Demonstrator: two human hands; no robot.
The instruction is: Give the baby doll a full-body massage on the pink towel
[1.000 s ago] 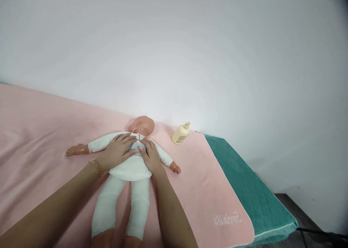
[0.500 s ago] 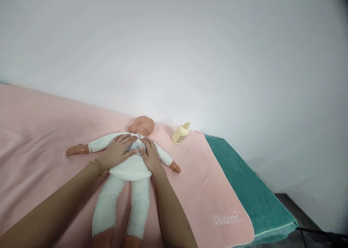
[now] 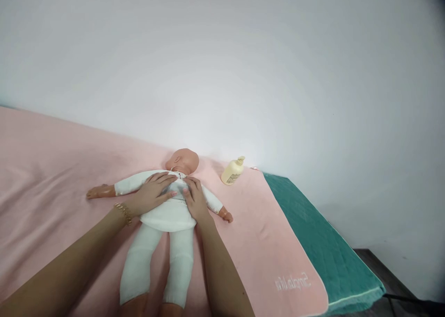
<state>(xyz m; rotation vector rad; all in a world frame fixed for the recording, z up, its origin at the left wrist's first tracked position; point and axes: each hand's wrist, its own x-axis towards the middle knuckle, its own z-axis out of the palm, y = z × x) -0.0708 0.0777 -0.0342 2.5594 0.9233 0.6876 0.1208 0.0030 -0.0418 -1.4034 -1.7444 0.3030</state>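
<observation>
Baby doll [image 3: 167,217] on its back on a pink towel [image 3: 52,178], white suit, arms spread, legs toward the camera. Doll's head [image 3: 183,160] just beyond the fingertips, near the white wall [image 3: 243,66].

Left hand [image 3: 153,194]: palm down on the doll's chest, fingers [image 3: 166,180] stretched out flat and slightly spread, gripping nothing. Gold bracelet [image 3: 122,212] at that wrist.

Right hand [image 3: 196,201]: also flat on the chest, fingers [image 3: 192,186] extended and relaxed, nothing held. The tips of the two hands nearly meet over a grey patch of the suit, just below the doll's neck. Cannot tell whether they touch each other.

Cream pump bottle [image 3: 232,171] stands tilted on the towel, beyond and to the right of the right fingers, well apart from them.

Teal quilted pad [image 3: 313,233] shows past the towel's right edge, far right of both hands. White stitched lettering [image 3: 292,282] on the towel's near right corner, too blurred to read. Dark floor [image 3: 389,270] at lower right.
</observation>
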